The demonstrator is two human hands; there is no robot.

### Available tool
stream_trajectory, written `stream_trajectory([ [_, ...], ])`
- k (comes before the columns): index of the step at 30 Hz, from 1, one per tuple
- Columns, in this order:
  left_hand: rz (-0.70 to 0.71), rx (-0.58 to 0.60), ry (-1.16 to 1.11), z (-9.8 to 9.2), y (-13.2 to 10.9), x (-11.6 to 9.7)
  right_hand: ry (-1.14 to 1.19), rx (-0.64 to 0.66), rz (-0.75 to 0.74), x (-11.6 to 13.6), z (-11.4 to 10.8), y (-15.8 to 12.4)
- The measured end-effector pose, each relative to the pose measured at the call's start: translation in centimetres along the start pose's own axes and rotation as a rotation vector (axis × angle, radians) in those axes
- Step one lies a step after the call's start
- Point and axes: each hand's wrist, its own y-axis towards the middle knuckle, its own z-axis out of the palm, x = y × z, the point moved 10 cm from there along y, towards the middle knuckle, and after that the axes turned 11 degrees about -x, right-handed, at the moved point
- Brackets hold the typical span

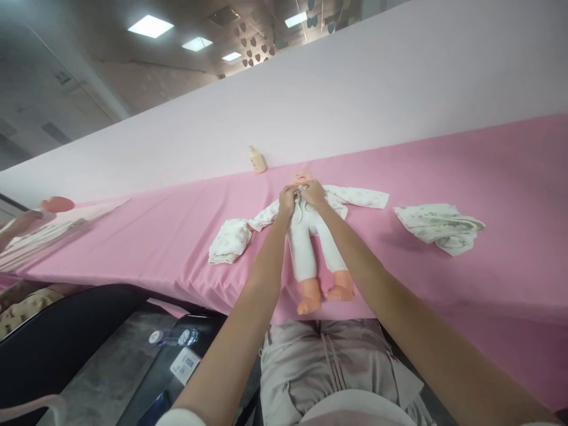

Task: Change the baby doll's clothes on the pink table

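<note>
A baby doll (309,296) lies on its back in front of me, feet toward me, in white leggings (303,254). It has on a white patterned baby shirt (361,196), its sleeves spread to both sides and thin ties hanging at the front. My left hand (288,200) grips the shirt's neckline just under the doll's chin. Beside it, nearly touching, my right hand (313,193) pinches the collar with its fingers closed. The fingertips and the exact bit of cloth between them are partly hidden.
Folded patterned cloths lie left (231,241) and right (439,226) of the doll on the pink tablecloth (177,231). A pump bottle (257,160) stands by the white partition (355,100). At far left another person's hand (22,228) shows. Plastic bottles (173,338) lie on a black chair below.
</note>
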Motion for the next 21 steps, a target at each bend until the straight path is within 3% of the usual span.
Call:
stream_trajectory([
  [10, 0.242, -0.064, 0.261, -0.8, -3.2, -3.3, -0.031, -0.126, -0.029, -0.6, -3.2, -3.1],
  [21, 0.31, -0.038, 0.287, -0.4, -3.6, -4.0, -0.021, -0.162, 0.012, -0.7, -3.4, -3.3],
])
